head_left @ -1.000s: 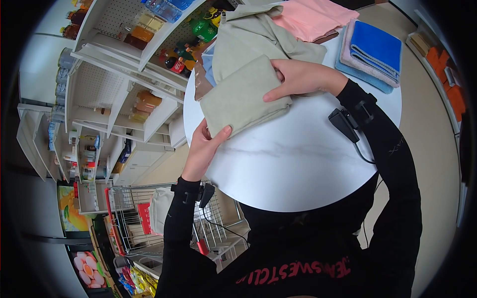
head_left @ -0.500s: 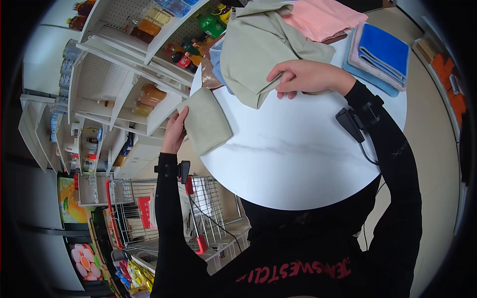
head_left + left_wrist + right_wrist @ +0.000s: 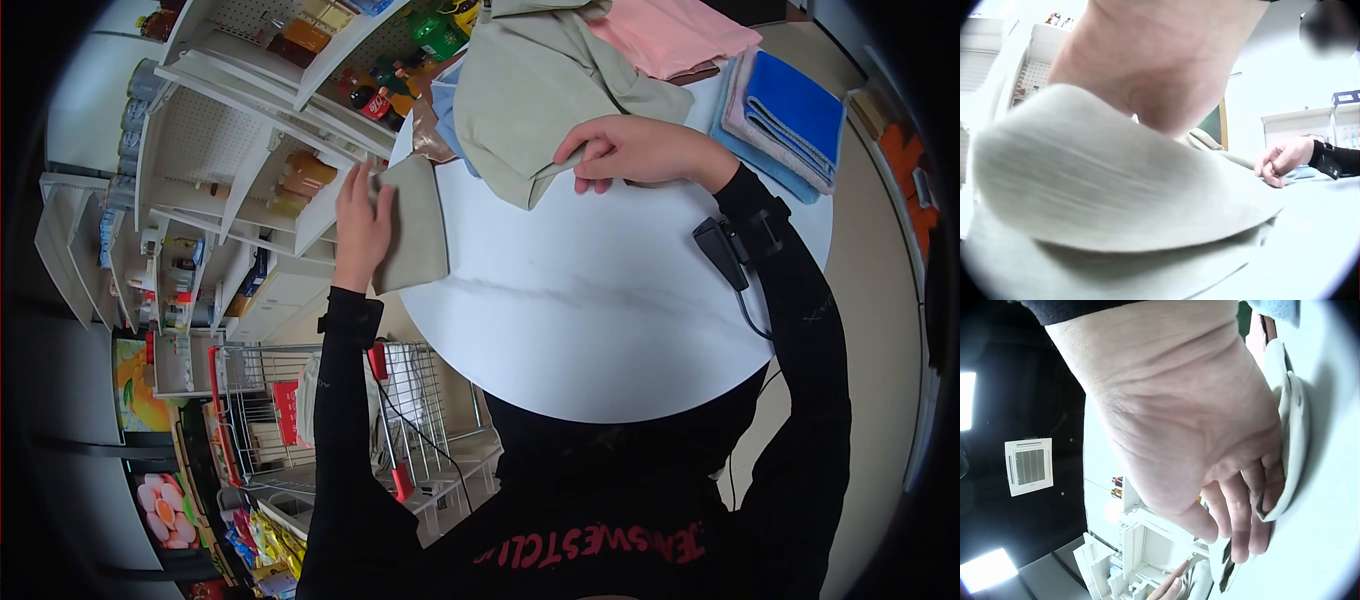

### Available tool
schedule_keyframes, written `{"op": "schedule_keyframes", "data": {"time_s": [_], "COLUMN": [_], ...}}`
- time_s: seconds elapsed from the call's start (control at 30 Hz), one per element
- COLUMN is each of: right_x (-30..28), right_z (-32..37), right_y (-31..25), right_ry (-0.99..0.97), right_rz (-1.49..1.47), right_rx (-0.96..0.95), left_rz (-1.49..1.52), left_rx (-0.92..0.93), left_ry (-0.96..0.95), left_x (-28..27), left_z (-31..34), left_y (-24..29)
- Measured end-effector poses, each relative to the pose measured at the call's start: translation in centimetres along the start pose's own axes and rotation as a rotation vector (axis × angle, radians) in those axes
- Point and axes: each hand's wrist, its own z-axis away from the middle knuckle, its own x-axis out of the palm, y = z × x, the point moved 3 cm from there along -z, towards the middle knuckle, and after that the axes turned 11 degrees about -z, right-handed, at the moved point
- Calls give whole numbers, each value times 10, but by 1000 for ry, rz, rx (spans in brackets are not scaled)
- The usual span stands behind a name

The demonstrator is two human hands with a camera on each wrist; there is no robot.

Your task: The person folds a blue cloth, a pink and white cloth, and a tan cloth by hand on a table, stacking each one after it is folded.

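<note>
At the left of the round white table, a folded grey-green cloth (image 3: 415, 225) lies partly over the edge. My left hand (image 3: 360, 230) rests against its outer side, fingers straight and thumb along the fabric. In the left wrist view the folded layers (image 3: 1110, 181) hide those fingers. Farther back spreads a larger, loosely lying grey-green garment (image 3: 530, 100). Beside its near edge is my right hand (image 3: 645, 155), fingers loosely bent. The right wrist view has the thumb apart from the fingers, which touch the garment's edge (image 3: 1294, 444).
On the white table (image 3: 580, 320), a stack with a blue towel (image 3: 795, 105) on top sits at the right. Pink fabric (image 3: 675, 35) lies at the back, brown shiny fabric (image 3: 430, 130) at the back left. Shelves of bottles (image 3: 375, 105) and a shopping cart (image 3: 280, 410) stand to the left.
The folded cloth has moved left from the middle of the table to its edge with my left hand. My right hand has let go of it and now lies by the larger garment.
</note>
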Motion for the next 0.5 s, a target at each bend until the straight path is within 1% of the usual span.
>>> {"op": "schedule_keyframes", "data": {"time_s": [0.03,0.07,0.17,0.2,0.3,0.43,0.5], "right_x": [0,0,1,0,0,-3,-1], "right_z": [-1,-1,-1,0,1,1,2], "right_y": [0,0,1,0,-1,-2,0], "right_ry": [-2,-3,-9,-3,-18,-25,-34], "right_rz": [6,11,19,25,15,6,-6], "right_rx": [-5,-10,-11,-15,-18,-21,-18], "left_rz": [-109,-109,-181,-183,-32,-94,-82], "left_rx": [140,135,35,39,19,-5,-1], "left_ry": [60,59,-160,-156,-278,-294,-298], "left_x": [-4,5,37,37,30,5,20], "left_z": [4,8,19,18,19,17,26], "left_y": [21,29,42,42,44,43,28]}}
